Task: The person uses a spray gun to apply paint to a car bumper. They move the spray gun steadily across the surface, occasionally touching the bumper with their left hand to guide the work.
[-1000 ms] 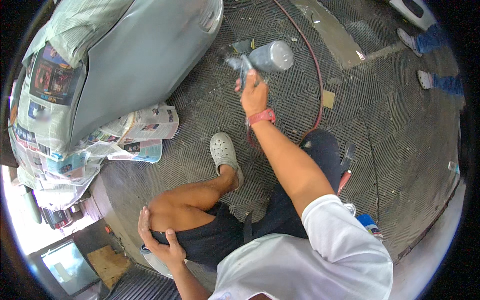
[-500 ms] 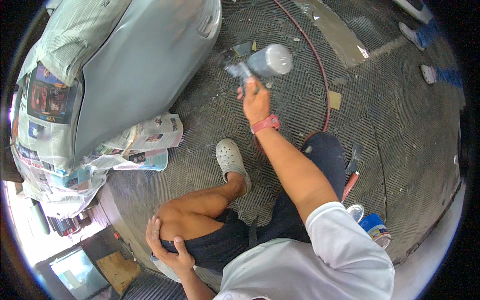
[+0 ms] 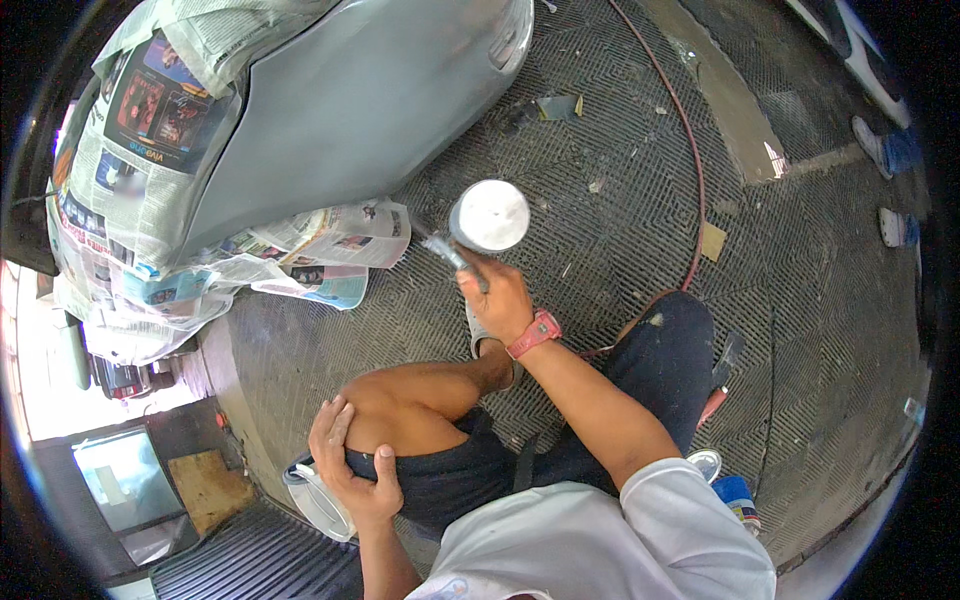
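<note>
Head view shows the right hand (image 3: 503,303) clamped on a spray gun (image 3: 488,218) near newspaper (image 3: 330,234) below the grey panel (image 3: 365,115), left hand (image 3: 358,470) spread over a knee (image 3: 385,403); swinging too close could snag the newspaper.

Right of the spray gun (image 3: 475,235), open floor (image 3: 620,225) runs to the hose (image 3: 701,190) (newspaper (image 3: 330,235) crowds the left).

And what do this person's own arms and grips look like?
Human and gloveless. Behind the right grip sits a pinkish-red, watch-like wristband; the left grip shows no band. The forearms are uncovered, with no cables or markings I can make out. A short white sleeve shows on the right.
</note>
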